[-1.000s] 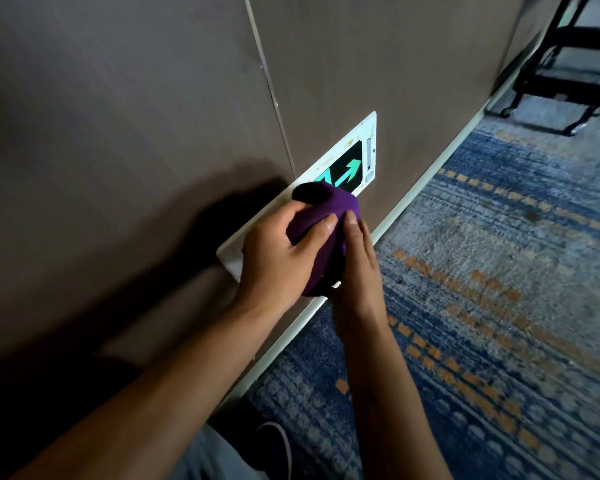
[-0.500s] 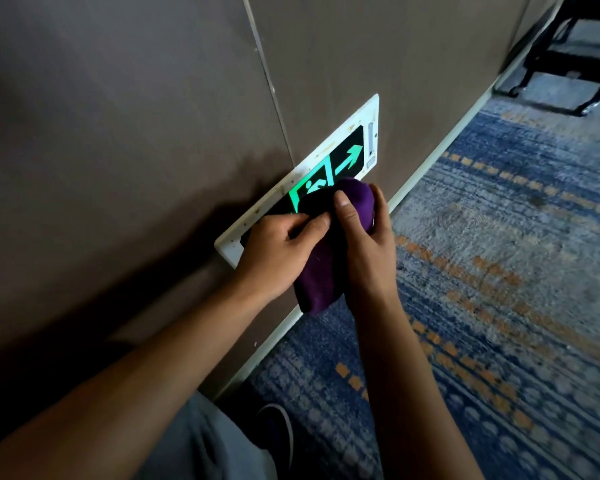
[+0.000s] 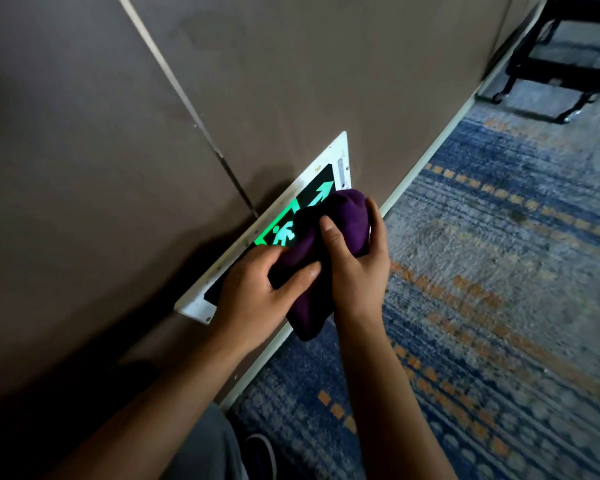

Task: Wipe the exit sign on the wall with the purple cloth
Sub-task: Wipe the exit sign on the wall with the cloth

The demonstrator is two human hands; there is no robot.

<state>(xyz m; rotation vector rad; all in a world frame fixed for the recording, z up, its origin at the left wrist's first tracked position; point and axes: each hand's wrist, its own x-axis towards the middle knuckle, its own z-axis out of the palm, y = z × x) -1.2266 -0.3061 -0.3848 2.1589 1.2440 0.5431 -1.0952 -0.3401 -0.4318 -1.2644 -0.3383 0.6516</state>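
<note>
A white-framed exit sign (image 3: 321,180) with a glowing green running figure and arrow is mounted low on the brown wall. A bunched purple cloth (image 3: 340,220) lies against the sign's lower right part. My left hand (image 3: 257,292) grips the cloth's lower left end, covering the sign's left part. My right hand (image 3: 355,261) clasps the cloth from the right, thumb on top. Part of the cloth hangs below both hands.
A pale baseboard (image 3: 426,161) runs along the wall's foot. Blue and orange patterned carpet (image 3: 482,306) covers the floor at right. A black wheeled frame (image 3: 548,77) stands at the upper right. My shoe (image 3: 260,455) shows at the bottom.
Both hands and the cloth have slid rightward along the sign. The green running figure, hidden a second ago, now shows to the left of the cloth.
</note>
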